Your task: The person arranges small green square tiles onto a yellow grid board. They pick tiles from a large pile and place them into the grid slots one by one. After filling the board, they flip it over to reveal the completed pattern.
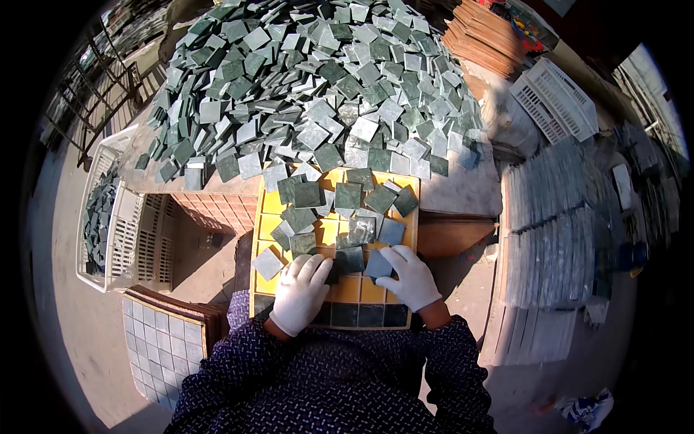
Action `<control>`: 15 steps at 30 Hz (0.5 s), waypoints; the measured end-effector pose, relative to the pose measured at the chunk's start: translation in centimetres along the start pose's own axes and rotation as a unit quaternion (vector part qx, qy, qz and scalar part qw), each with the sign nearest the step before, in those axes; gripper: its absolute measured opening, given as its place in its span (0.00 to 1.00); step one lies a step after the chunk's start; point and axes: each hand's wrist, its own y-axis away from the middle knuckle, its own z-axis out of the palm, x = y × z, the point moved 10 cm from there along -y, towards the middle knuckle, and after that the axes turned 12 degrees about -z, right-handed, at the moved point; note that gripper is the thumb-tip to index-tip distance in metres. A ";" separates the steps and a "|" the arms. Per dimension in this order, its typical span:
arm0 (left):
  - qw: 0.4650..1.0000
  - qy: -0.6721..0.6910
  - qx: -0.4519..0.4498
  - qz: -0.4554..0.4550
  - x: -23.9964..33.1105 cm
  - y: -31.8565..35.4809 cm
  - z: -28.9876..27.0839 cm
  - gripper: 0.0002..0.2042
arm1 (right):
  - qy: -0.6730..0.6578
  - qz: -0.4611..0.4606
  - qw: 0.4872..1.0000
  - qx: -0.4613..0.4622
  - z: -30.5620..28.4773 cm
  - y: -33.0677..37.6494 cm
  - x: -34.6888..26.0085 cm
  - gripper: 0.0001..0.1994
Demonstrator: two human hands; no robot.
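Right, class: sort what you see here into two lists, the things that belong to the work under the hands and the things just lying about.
In use:
left hand
right hand
yellow grid tray
loose green tiles on the tray
big tile heap

Lying about:
white crate on the left
white crate at upper right
stacked sheets on the right
filled tile sheet at lower left

left hand: white-gloved, palm down, fingers spread flat on the yellow grid tray
right hand: white-gloved, fingertips curled, on the tray's right part
forearms: dark patterned sleeves, rising from below the tray
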 end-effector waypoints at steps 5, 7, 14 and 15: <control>0.995 0.085 -0.034 0.025 3.3 -1.3 0.5 0.29 | 0.008 -0.004 0.994 0.108 -1.9 0.9 2.3 0.17; 0.994 0.089 -0.054 0.039 5.1 -2.1 1.9 0.30 | -0.039 0.069 0.985 0.154 -2.9 2.0 4.3 0.10; 0.998 -0.018 -0.052 0.002 6.6 -4.6 4.5 0.28 | -0.246 0.171 0.945 0.135 -2.5 4.7 6.3 0.10; 0.999 -0.009 -0.053 0.007 6.6 -4.7 4.7 0.26 | -0.242 0.188 0.946 0.103 -2.1 5.0 6.5 0.11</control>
